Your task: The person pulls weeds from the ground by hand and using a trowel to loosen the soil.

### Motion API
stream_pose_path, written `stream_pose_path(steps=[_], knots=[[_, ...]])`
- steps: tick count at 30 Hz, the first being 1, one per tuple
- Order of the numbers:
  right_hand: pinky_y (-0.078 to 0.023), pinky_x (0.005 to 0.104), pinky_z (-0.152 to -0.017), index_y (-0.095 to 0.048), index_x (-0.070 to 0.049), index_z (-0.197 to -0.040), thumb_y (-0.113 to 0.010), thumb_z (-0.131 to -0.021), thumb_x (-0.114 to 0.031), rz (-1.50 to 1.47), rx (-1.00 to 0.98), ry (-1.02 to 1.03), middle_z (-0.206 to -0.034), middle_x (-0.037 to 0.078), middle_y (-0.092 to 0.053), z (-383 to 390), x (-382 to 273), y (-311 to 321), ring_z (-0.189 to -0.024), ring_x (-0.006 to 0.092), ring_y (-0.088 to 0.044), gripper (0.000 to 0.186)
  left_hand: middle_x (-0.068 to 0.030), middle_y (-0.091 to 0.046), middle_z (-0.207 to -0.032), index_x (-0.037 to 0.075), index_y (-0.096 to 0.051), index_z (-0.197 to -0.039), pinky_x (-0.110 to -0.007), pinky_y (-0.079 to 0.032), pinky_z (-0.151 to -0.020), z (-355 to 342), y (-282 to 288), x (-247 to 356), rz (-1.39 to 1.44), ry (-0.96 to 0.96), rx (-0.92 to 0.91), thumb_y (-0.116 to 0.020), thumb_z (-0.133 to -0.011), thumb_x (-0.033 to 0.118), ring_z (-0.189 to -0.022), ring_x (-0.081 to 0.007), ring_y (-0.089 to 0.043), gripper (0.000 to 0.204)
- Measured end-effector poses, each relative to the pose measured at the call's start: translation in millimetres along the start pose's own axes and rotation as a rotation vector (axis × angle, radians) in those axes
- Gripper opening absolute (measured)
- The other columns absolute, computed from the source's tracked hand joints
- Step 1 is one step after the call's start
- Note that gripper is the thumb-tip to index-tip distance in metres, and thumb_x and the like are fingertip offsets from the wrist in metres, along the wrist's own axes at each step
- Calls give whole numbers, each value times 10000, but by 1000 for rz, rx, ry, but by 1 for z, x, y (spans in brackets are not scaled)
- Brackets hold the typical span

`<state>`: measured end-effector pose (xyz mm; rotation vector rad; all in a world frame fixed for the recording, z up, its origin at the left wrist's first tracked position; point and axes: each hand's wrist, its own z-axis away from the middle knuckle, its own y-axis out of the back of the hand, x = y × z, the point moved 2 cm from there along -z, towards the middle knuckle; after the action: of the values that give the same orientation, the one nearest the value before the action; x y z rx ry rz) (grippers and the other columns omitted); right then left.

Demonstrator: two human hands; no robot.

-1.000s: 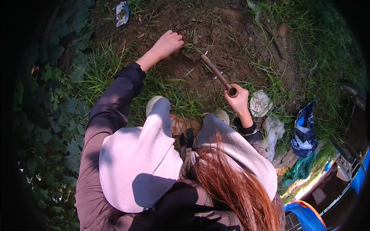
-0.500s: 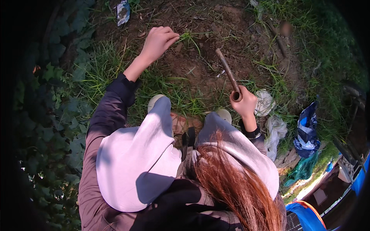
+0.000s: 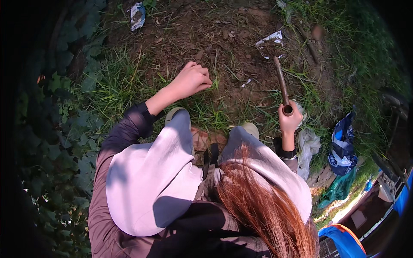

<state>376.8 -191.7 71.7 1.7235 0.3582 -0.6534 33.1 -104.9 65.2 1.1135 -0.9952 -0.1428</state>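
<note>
My right hand (image 3: 291, 116) is closed round the hollow rusty metal handle (image 3: 280, 77) of a digging tool, its open end upward. At the far end is a pale, soil-caked flat piece (image 3: 269, 45), apparently the blade, on the ground. My left hand (image 3: 193, 81) is closed in a pinch low over soil beside green grass blades (image 3: 215, 81); whatever is between its fingertips is too small to make out. Brown soil (image 3: 228, 60) with scattered grass lies in front of my shoes (image 3: 251, 128) and grey-clad knees (image 3: 150, 180).
Dense leafy plants (image 3: 60, 146) border the left. A paper scrap (image 3: 137, 17) lies up front. At right are a stick (image 3: 307, 43), white plastic (image 3: 307, 152), a dark-blue bag (image 3: 342, 144) and green plastic (image 3: 337, 189). Blue items (image 3: 344, 241) stand at the lower right edge.
My left hand has dropped back toward my feet from the grass tuft it pinched farther forward. My right hand and the tool have shifted right, and the pale flat piece has come into sight.
</note>
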Motion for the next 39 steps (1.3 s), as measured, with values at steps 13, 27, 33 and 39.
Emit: stream_pose_path(steps=[13,27,33,39], knots=[[-484,292,-557,-629,22,-822,-672,-643,-151,-154,-266,-156,-610,166,-594,9,-24,-63,-561,249,-634,252,-28,-573,-744,111,-685,-791,-348,-388,-769,14,-29,25,89,-62,-128,-653,-737,192,-809,-214,-562,102],[-394,250,-436,-600,23,-730,-638,-747,-96,-715,-295,-528,-529,35,-529,-29,-43,-30,-445,106,-498,126,-42,-576,-780,82,-672,-850,-349,-391,-785,15,-8,14,48,41,-64,-633,-773,173,-817,-229,-551,126],[-472,264,-524,-622,-3,-795,-702,-665,-127,-10,-137,81,-570,101,-579,-9,-28,7,-493,178,-597,197,-44,-566,-782,89,-665,-848,-357,-394,-783,12,-10,-4,-31,76,36,-631,-769,166,-839,-231,-532,116],[-464,278,-526,-630,-10,-792,-696,-674,-143,9,-45,-21,-566,108,-576,4,-15,4,-497,192,-597,191,-24,-563,-782,120,-671,-834,-342,-399,-792,-27,12,-28,-219,-48,105,-642,-757,180,-849,-204,-537,102]])
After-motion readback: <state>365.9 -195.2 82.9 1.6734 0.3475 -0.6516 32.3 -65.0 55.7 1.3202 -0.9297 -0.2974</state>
